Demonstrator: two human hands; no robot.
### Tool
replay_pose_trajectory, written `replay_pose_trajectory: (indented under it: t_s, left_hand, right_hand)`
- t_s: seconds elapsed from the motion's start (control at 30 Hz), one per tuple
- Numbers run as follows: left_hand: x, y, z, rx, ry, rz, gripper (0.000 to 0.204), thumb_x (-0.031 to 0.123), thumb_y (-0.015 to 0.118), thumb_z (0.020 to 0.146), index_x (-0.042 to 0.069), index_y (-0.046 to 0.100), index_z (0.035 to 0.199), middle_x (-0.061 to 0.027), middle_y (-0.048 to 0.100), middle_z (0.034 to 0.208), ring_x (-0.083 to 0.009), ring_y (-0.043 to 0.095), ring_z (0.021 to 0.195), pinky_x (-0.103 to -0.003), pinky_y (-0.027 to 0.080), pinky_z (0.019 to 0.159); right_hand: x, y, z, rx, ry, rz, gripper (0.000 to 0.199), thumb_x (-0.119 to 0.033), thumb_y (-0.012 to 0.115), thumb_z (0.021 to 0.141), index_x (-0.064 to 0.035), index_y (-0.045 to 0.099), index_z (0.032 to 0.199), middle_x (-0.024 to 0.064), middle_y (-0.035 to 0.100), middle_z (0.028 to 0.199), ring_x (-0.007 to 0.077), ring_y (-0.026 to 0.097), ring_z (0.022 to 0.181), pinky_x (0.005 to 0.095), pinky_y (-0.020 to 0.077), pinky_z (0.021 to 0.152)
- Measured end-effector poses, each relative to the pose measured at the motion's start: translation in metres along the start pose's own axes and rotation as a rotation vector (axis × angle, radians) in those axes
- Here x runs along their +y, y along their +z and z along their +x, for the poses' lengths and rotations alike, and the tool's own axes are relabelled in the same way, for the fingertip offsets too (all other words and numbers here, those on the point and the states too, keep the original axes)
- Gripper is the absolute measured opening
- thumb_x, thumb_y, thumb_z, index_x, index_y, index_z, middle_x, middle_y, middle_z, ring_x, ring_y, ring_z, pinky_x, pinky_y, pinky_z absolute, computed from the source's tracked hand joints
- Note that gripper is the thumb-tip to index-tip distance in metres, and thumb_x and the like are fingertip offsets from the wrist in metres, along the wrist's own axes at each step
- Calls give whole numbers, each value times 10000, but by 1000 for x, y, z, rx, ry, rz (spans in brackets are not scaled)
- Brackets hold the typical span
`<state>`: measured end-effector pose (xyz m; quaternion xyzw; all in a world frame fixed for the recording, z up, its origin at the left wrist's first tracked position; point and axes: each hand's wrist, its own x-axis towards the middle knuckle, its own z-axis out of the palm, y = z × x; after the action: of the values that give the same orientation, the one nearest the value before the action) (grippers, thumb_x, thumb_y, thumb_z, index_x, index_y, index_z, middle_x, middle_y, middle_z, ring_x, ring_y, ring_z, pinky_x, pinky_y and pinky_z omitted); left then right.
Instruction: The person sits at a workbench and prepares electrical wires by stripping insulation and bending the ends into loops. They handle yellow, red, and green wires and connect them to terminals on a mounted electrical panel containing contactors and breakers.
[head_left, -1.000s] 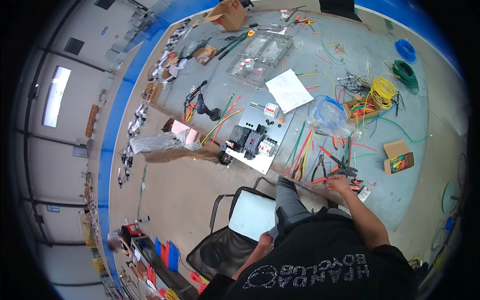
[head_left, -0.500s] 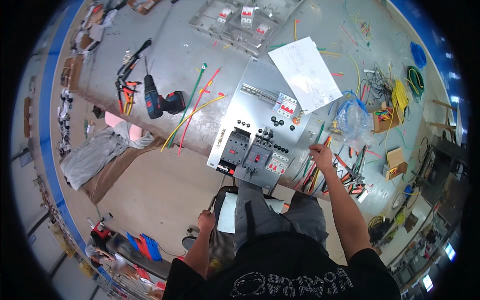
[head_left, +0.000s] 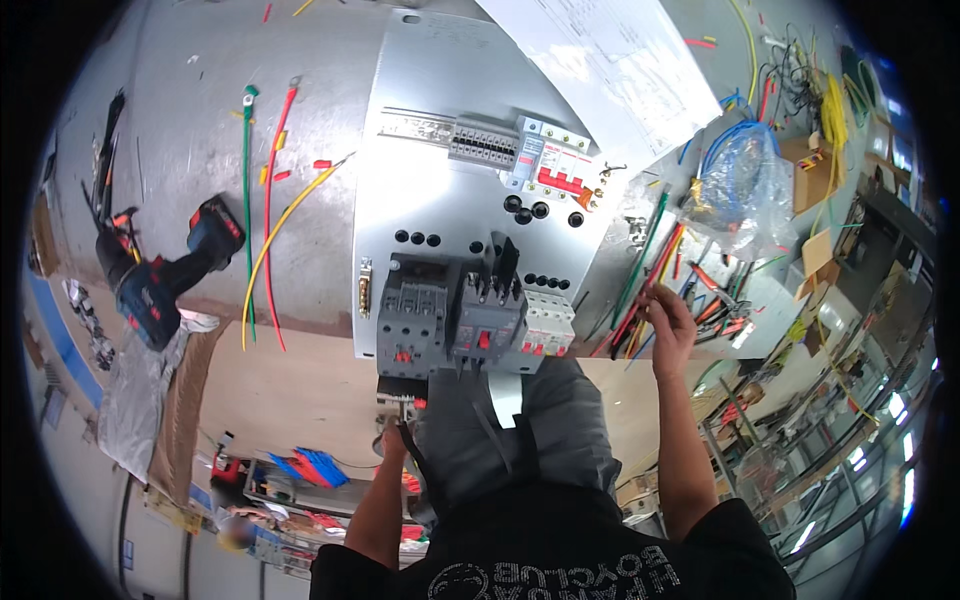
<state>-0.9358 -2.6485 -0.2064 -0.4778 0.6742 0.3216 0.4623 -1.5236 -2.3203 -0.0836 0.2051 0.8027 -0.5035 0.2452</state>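
Note:
My right hand [head_left: 670,327] is beside the plate's right edge, fingers bent and pinched at a bundle of coloured wires [head_left: 655,270]; what lies between the fingertips is hidden. Low at the left, my left hand [head_left: 394,436] hangs below the bench edge by the contactor, its fingers mostly hidden. Between them lies a metal mounting plate [head_left: 385,190], reaching over the bench edge. It carries a contactor [head_left: 412,325], a moulded-case breaker [head_left: 487,325], a small white breaker [head_left: 545,325], a terminal strip [head_left: 485,143] and a breaker with red levers [head_left: 558,170].
A paper drawing [head_left: 620,70] covers the plate's upper right corner. Left of the plate lie green, red and yellow wires [head_left: 268,200] and a cordless drill [head_left: 160,290]. At the right are pliers [head_left: 712,285], a plastic bag with blue wire [head_left: 740,190] and cardboard boxes [head_left: 810,170].
The view has come closer to the bench, so the plate looks larger. My left hand now appears nearer the plate's lower left corner. My right hand stays at the wire bundle.

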Motion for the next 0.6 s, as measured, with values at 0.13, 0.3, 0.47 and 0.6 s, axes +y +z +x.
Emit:
replay_pose_trajectory:
  t_s: [0.13,0.3,0.47,0.6]
  left_hand:
    - [-53,25,39,-188,-69,273,765,539,672,936,53,479,1494,-209,727,1192,-377,708,1090,-516,562,884]
    - [13,2,56,-69,-87,92,695,497,650,955,48,481,1458,-196,713,1174,-351,701,1053,-498,558,851]
    - [88,-30,34,29,-125,-37,569,436,644,967,47,515,1361,-187,699,1097,-340,691,982,-484,548,808]
    - [100,-50,38,72,-90,-9,470,388,639,976,45,543,1283,-180,688,1035,-332,683,926,-473,540,773]
  right_hand:
    - [85,-48,-57,67,203,-133,180,-124,688,1005,31,705,1096,27,675,893,114,616,790,269,501,739]
    - [286,-121,-178,3,572,-560,326,-220,682,993,16,682,1218,155,726,1092,233,692,948,346,554,822]
    - [450,-149,-212,70,1354,643,488,-136,655,937,47,600,1386,222,699,1264,297,676,1169,425,527,1006]
    - [438,-102,-229,124,1128,344,454,-137,659,937,47,610,1349,202,705,1223,270,666,1143,405,524,984]
